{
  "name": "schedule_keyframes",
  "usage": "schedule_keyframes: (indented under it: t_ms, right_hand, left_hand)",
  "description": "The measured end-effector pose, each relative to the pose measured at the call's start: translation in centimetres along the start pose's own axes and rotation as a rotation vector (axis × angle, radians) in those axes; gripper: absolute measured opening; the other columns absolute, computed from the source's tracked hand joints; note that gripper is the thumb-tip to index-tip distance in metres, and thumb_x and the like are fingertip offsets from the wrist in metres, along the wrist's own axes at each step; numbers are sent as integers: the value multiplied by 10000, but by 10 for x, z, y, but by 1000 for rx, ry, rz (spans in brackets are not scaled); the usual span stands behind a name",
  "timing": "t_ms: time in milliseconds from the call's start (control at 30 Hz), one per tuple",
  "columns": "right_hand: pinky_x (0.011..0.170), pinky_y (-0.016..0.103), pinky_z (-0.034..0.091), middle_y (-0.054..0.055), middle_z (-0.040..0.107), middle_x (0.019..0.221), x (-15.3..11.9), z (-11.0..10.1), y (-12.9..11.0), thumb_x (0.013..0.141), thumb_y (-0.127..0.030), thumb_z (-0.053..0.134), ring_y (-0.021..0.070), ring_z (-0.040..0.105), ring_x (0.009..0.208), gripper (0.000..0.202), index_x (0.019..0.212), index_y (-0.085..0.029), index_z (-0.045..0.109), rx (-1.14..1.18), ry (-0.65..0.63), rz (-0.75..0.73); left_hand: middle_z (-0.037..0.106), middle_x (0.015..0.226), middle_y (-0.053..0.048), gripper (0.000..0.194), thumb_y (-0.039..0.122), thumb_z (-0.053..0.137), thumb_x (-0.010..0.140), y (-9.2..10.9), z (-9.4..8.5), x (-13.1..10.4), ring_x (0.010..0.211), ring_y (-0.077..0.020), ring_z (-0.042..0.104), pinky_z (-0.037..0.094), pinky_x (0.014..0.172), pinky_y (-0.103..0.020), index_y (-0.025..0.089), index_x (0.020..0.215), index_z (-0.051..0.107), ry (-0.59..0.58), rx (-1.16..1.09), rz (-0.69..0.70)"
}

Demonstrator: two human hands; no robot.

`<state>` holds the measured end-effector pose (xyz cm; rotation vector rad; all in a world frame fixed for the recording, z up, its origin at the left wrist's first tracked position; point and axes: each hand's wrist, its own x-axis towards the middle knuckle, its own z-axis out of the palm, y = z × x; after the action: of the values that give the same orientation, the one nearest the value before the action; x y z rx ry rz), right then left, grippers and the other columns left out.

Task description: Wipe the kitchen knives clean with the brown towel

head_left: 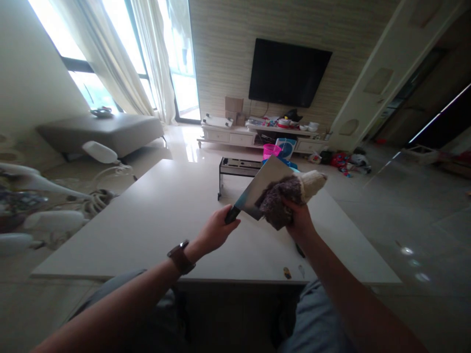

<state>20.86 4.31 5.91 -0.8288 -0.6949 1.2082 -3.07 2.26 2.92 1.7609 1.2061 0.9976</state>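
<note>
A cleaver [265, 184] with a broad metal blade is held up over the white table, its blade slanting to the upper right. My left hand [218, 229] is closed round its black handle. In my right hand [302, 223] is a bunched brown and cream cloth [281, 198], which lies against the blade and covers part of it. The fingers of that hand are partly hidden by the cloth. Behind the blade a black-framed rack [239, 165] stands on the table, partly covered.
The white table [158, 211] carries two small items [287, 272] near its front edge and a dark object [300, 250] partly behind my right wrist. A pink basket [271, 150] is beyond the rack. Chairs [55, 220] stand at the left.
</note>
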Motion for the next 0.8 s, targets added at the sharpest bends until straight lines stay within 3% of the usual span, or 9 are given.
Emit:
schedule_keyframes:
  t_ms: [100, 233, 367, 633, 800]
  right_hand:
    - [865, 445, 648, 30, 818, 1003, 2, -2, 1, 549, -225, 939, 267, 780, 913, 497, 1008, -230, 747, 57, 7, 3]
    - [919, 438, 625, 36, 816, 1041, -16, 11, 22, 564, -254, 948, 266, 770, 956, 472, 992, -228, 752, 36, -62, 91]
    - [939, 421, 600, 56, 815, 1023, -34, 20, 46, 513, -212, 962, 264, 758, 964, 525, 998, -196, 761, -59, -126, 145]
    - [886, 432, 593, 63, 818, 962, -30, 11, 48, 429, -154, 961, 270, 757, 895, 549, 941, -180, 764, -171, -82, 101]
    - [895, 425, 588, 61, 817, 977, -34, 10, 48, 448, -185, 969, 270, 755, 911, 531, 938, -188, 764, -195, -105, 119]
  left_hand:
    - [481, 581, 84, 168, 329, 610, 890, -2, 8, -6, 416, -86, 466, 356, 396, -203, 203, 858, 503, 3, -34, -36]
    - [500, 643, 78, 164, 325, 584, 890, -3, 29, -13, 420, -98, 512, 446, 366, -216, 194, 962, 517, 13, -167, -76]
    - [583, 734, 49, 375, 190, 552, 815, -6, 44, -17, 435, -98, 548, 472, 349, -204, 173, 1190, 549, 0, -276, -67]
    - [645, 750, 25, 462, 115, 544, 761, -5, 35, -15, 423, -82, 536, 411, 347, -171, 156, 1213, 627, -27, -208, -3]
    - [645, 717, 24, 293, 132, 582, 768, -4, 28, -16, 415, -72, 513, 400, 365, -167, 136, 1058, 623, -51, -152, -18]
